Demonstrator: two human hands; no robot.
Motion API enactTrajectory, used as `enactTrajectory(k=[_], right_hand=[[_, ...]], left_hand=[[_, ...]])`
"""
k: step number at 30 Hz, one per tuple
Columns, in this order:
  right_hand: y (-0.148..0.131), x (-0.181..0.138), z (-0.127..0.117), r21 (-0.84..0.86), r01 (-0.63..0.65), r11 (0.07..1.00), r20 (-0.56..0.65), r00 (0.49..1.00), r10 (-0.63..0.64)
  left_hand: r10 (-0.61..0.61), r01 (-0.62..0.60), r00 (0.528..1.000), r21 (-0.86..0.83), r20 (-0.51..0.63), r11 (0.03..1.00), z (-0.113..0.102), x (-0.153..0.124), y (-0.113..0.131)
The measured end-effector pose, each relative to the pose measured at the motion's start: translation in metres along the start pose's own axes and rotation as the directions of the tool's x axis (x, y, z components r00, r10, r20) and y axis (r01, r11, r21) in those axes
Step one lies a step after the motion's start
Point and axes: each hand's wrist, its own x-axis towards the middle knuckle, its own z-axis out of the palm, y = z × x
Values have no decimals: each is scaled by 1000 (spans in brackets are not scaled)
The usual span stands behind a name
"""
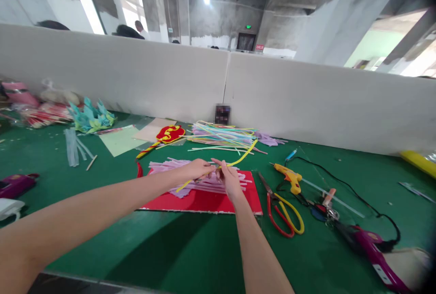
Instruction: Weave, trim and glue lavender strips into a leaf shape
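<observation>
A yellow pipe cleaner (243,157) runs slantwise through both hands, one end low at the left and the other curving up to the right. My left hand (199,169) is closed on it, fingers pinched. Close beside it, my right hand (229,179) grips the same pipe cleaner between thumb and fingers. Beneath the hands, many lilac pipe cleaners (173,165) lie in a pile on a red board (204,204). The fingertips partly hide the middle of the yellow one.
Right of the board lie scissors (281,212) and a yellow glue gun (289,178) with its cord. Behind are coloured pipe cleaners (225,135) and a red-and-yellow fan-shaped piece (170,134). Turquoise folded pieces (90,117) stand left. A white partition (289,99) borders the green table (153,248).
</observation>
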Motion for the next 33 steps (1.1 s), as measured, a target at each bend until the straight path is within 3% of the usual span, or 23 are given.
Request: enactTrajectory(k=[4, 12, 17, 22, 28, 33], right_hand=[[0, 2, -2, 63, 2, 998, 15, 1000, -3], [-14, -4, 4, 249, -86, 965, 33, 996, 81], [-15, -3, -1, 375, -124, 919, -31, 989, 146], [-12, 2, -12, 469, -97, 878, -136, 974, 181], [-16, 3, -18, 515, -87, 853, -163, 967, 197], [-24, 3, -24, 594, 10, 805, -254, 951, 176]], left_hand=[[-52, 52, 999, -55, 2, 997, 0, -4, 2], [-36, 29, 999, -247, -25, 968, 4, -6, 7], [30, -25, 999, -159, 25, 987, 2, -12, 2], [4, -1, 997, -44, 74, 999, 1, -17, -8], [62, -50, 989, -91, 132, 995, 5, -17, -11], [78, -65, 984, -80, 161, 995, 6, -17, -10]])
